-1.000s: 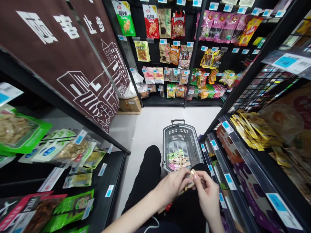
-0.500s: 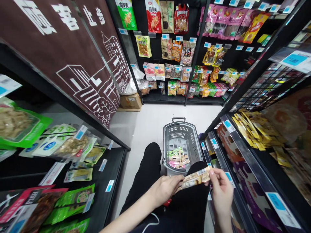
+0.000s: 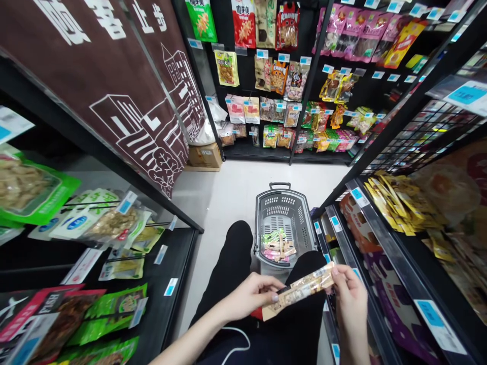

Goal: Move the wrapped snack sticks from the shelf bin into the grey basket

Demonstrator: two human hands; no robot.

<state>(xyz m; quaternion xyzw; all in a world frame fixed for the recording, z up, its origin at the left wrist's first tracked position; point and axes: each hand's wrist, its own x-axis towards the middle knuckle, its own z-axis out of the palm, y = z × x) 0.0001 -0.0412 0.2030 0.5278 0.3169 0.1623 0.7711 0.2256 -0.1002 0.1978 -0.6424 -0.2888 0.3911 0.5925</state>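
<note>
A long, narrow tan snack packet (image 3: 300, 291) stretches between my two hands above my lap. My right hand (image 3: 350, 291) pinches its upper right end between thumb and fingers. At the lower left part, my left hand (image 3: 256, 295) has its thumb and fingertips on the packet, the fingers closed around its edge. Beyond my knees a grey plastic basket (image 3: 283, 195) stands on the floor. Several small packets (image 3: 280, 248), tan, green and pink, lie inside near its close end.
On the left, a black shelf (image 3: 178, 268) carries hanging snack bags. At right, a shelf holds yellow packets (image 3: 403, 203) and purple boxes (image 3: 399, 304). A rack of snack bags (image 3: 274, 109) closes off the far end. A cardboard box (image 3: 205, 157) sits beside a brown curtain (image 3: 125, 101).
My left hand has shifted its grip and uncovered the packet's lower left end. The packet has tilted slightly, and its right end sits a little farther right. The basket stays put.
</note>
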